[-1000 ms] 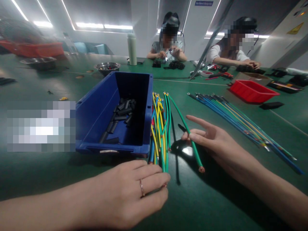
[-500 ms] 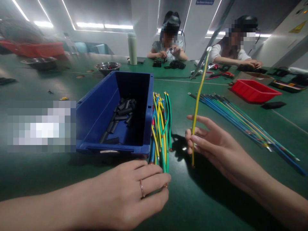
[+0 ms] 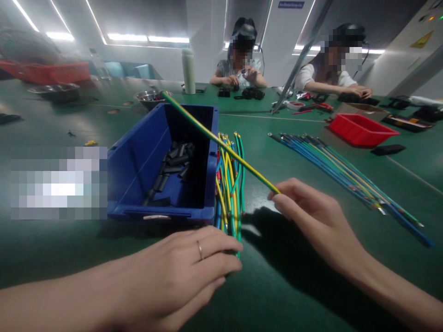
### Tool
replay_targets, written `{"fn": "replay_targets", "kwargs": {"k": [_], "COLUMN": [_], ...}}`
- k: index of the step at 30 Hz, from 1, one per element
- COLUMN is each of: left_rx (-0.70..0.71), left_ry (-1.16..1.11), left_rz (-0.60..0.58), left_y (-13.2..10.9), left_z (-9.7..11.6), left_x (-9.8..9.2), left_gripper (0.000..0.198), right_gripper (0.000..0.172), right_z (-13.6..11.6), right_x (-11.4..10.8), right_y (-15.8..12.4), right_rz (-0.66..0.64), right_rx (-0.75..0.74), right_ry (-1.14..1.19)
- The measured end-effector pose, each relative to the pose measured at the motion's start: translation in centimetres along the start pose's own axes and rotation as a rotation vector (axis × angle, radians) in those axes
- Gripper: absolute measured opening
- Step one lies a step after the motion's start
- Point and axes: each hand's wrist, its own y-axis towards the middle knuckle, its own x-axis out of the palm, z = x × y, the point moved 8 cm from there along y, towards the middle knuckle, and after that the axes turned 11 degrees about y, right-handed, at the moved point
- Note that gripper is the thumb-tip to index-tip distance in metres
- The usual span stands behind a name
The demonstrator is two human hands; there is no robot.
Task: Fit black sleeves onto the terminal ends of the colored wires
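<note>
My right hand (image 3: 306, 210) pinches one end of a yellow-and-green wire (image 3: 221, 143) between thumb and fingertips. The wire slants up and left from there, crossing above the box, its far end near a steel bowl. My left hand (image 3: 194, 267) lies over the near ends of a bundle of green, yellow and blue wires (image 3: 232, 184), fingers curled over them and its thumb hidden. This bundle rests on the table along the right side of a blue plastic box (image 3: 194, 213). Short black tubes (image 3: 176, 161) lie inside the box.
On the right, a row of longer wires (image 3: 332, 166) with dark sleeved ends lies slantwise near a red tray (image 3: 362, 131). Behind the box stand the steel bowl (image 3: 147, 98) and a pale bottle (image 3: 188, 71). Two people work across the green table (image 3: 256, 299).
The wire in my right hand has swung from nearly upright to slanting left over the box, now gripped at its end. My left hand stays at the bundle, its fingers shifted slightly.
</note>
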Motion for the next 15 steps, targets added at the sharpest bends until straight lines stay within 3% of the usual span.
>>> {"fn": "replay_targets", "kwargs": {"k": [7,12,15], "left_rx": [-0.142,-0.325,-0.377], "left_ry": [-0.277,-0.473,-0.717], "left_rz": [-0.001,0.048,0.125], "left_y": [-0.1,-0.6,-0.6], "left_z": [-0.8,-2.0,-2.6], "left_x": [-0.6,-0.6,-0.6], "left_gripper": [0.031,0.028,0.042], "right_gripper": [0.016,0.024,0.022], "right_z": [-2.4,-2.8,-3.0], "right_x": [1.5,2.8,2.9], "right_y": [-1.2,-2.1,-2.3], "right_rz": [-0.152,-0.297,-0.288], "right_rx": [-0.374,-0.490,-0.528], "right_ry": [-0.152,-0.207,-0.247]}}
